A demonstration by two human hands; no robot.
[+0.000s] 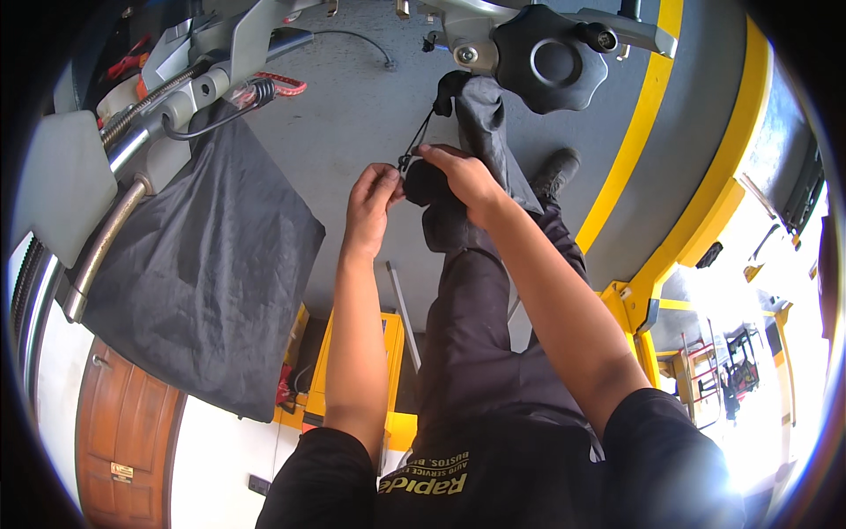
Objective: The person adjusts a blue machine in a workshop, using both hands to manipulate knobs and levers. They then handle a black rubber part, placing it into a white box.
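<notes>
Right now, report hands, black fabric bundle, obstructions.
Right hand gripping black fabric bundle, thin cord beside it. Left hand at bundle's left edge, grip unclear. Large black knob ahead, clear of both hands.

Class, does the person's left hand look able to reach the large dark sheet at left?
Probably yes: only floor shows between the left hand and the large dark sheet. It would have to leave the black bundle, though, and depth is hard to judge.

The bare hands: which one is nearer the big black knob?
The right hand; the left hand is farther from the knob, off toward the picture's left.
</notes>
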